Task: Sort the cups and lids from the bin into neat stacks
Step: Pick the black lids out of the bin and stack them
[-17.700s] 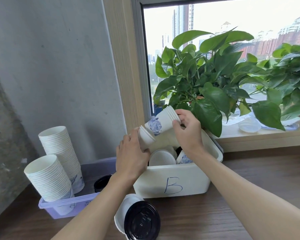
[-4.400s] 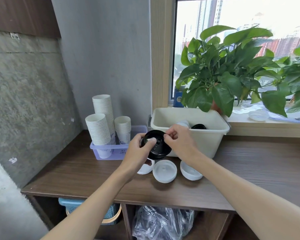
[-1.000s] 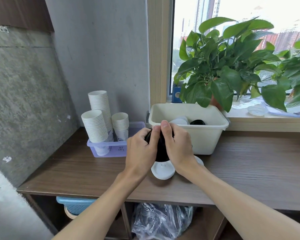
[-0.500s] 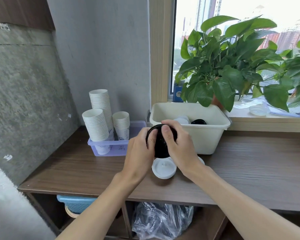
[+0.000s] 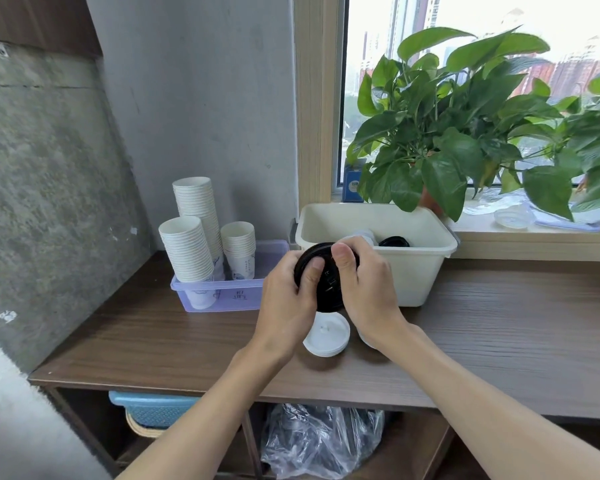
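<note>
The desk (image 5: 499,327) is dark matt wood grain. The black lid (image 5: 326,289) looks like smooth plastic, the bin (image 5: 416,268) cream matt plastic, the cup stacks (image 5: 187,251) white paper, the tray (image 5: 222,296) translucent lilac plastic, the left wall (image 5: 42,185) rough concrete.

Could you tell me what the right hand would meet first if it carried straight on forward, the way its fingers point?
Probably the near wall of the cream bin, just beyond the right hand; depth is uncertain.

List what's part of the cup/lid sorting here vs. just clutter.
Job:
- black lid, held by left hand and right hand
- white lid on counter
- white bin
- cup stacks in purple tray

Clutter:
- potted plant
- plastic bag
- blue basket
</note>
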A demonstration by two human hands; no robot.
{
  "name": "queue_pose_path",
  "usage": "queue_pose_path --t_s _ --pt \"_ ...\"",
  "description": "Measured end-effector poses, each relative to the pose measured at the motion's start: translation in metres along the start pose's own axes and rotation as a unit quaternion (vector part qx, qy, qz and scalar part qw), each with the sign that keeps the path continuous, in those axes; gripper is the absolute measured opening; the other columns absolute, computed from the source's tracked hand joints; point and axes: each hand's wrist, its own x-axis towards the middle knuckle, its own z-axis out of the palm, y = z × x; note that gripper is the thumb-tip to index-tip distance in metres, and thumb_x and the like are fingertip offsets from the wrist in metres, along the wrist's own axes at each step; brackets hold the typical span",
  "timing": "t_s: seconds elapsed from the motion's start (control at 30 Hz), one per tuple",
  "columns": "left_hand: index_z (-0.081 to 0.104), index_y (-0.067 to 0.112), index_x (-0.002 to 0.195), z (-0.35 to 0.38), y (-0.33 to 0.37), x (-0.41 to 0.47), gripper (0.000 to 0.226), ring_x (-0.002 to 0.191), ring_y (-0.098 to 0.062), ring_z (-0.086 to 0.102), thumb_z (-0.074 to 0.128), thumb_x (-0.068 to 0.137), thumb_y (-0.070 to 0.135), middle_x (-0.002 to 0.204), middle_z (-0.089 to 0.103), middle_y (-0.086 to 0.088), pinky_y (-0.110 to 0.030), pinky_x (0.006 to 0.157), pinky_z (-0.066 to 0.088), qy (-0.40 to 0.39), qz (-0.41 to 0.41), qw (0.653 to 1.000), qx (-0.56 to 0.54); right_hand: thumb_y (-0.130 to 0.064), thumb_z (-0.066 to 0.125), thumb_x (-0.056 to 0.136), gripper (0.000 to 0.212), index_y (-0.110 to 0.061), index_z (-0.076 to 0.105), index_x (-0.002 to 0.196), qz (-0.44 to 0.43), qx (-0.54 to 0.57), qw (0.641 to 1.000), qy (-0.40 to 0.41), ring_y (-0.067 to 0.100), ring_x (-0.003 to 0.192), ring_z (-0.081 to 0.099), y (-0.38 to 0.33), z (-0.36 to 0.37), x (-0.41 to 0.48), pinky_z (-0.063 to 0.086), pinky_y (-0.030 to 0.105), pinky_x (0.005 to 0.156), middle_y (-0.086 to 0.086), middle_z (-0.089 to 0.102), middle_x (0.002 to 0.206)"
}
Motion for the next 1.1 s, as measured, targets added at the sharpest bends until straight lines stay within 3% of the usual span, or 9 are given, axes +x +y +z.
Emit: queue_pose_path --t_s 0.17,0.3,0.47,0.57,0.63,0.77,0.9,1.03,1.1 --pt "0.061 0.022 0.096 0.006 0.005 0.002 0.013 0.077 0.010 0.058 0.050 0.094 0.029 0.082 0.063 0.023 -0.007 0.069 0.040 0.007 0.030 0.999 0.014 -0.043 0.038 0.094 0.038 -0.014 0.059 0.082 -0.002 -0.001 0.999 0.034 0.017 0.062 0.050 0.002 -0.001 0.001 0.041 0.036 0.062 -0.008 0.056 0.065" --pt "0.062 0.019 0.101 0.001 0.002 0.009 0.007 0.080 0.010 0.059 0.056 0.100 0.023 0.083 0.063 0.023 -0.006 0.070 0.040 -0.043 0.035 0.998 0.041 -0.045 0.035 0.095 0.044 -0.010 0.060 0.089 -0.004 -0.002 1.000 0.011 0.016 0.063 0.050 0.009 -0.004 0.001 0.043 0.039 0.062 -0.005 0.056 0.068" --pt "0.065 0.015 0.115 -0.016 0.000 0.025 0.020 0.094 -0.003 0.062 0.059 0.099 0.026 0.102 0.071 0.010 -0.014 0.082 0.046 -0.126 0.102 0.981 0.103 -0.045 0.032 0.097 0.051 -0.010 0.057 0.125 -0.093 -0.031 0.991 -0.092 0.009 0.102 0.058 0.016 -0.016 0.005 0.045 0.022 0.087 -0.002 0.065 0.111" --pt "0.062 0.018 0.116 -0.012 0.001 0.025 0.019 0.095 0.007 0.061 0.056 0.100 0.028 0.101 0.067 0.018 -0.010 0.083 0.044 -0.106 0.047 0.993 0.024 -0.038 0.032 0.099 0.042 -0.010 0.060 0.113 -0.118 -0.026 0.991 -0.050 0.010 0.091 0.056 0.013 -0.017 0.015 0.043 0.017 0.080 -0.007 0.061 0.098" --pt "0.064 0.017 0.105 -0.003 -0.001 0.028 0.017 0.085 0.008 0.060 0.050 0.102 0.028 0.092 0.066 0.015 -0.010 0.076 0.044 -0.088 0.004 0.996 -0.023 -0.037 0.032 0.099 0.037 -0.013 0.058 0.108 -0.106 -0.019 0.993 -0.044 0.006 0.085 0.054 0.015 -0.016 0.023 0.039 0.014 0.076 -0.010 0.058 0.092" --pt "0.054 0.029 0.091 0.015 -0.012 0.055 0.014 0.078 0.006 0.058 0.048 0.103 0.030 0.081 0.060 0.018 -0.009 0.065 0.039 -0.082 0.021 0.995 0.046 -0.039 0.035 0.093 0.032 -0.019 0.059 0.099 -0.056 0.020 0.996 -0.071 0.000 0.079 0.054 0.032 -0.015 0.051 0.040 0.015 0.071 -0.015 0.059 0.082" --pt "0.060 0.024 0.107 0.039 -0.019 0.110 0.013 0.078 -0.001 0.062 0.053 0.102 0.033 0.085 0.062 0.020 -0.018 0.068 0.047 -0.104 0.061 0.990 0.077 -0.046 0.038 0.095 0.035 -0.022 0.063 0.098 -0.092 0.001 0.993 -0.072 -0.003 0.081 0.058 0.054 -0.019 0.104 0.044 0.014 0.072 -0.016 0.063 0.083" --pt "0.062 0.022 0.107 0.069 -0.018 0.143 0.017 0.089 -0.004 0.065 0.061 0.097 0.036 0.090 0.067 0.016 -0.022 0.077 0.052 -0.130 0.011 0.991 0.021 -0.039 0.038 0.100 0.031 -0.018 0.056 0.087 -0.046 -0.036 0.998 0.009 0.000 0.068 0.055 0.076 -0.026 0.140 0.039 0.011 0.061 -0.014 0.056 0.072" --pt "0.066 0.021 0.090 0.081 -0.018 0.147 0.014 0.071 0.001 0.063 0.061 0.098 0.032 0.072 0.068 0.017 -0.022 0.068 0.050 -0.147 -0.031 0.988 -0.033 -0.036 0.039 0.101 0.032 -0.013 0.056 0.085 -0.019 -0.046 0.998 0.047 0.004 0.066 0.052 0.085 -0.029 0.145 0.039 0.016 0.059 -0.009 0.055 0.070"
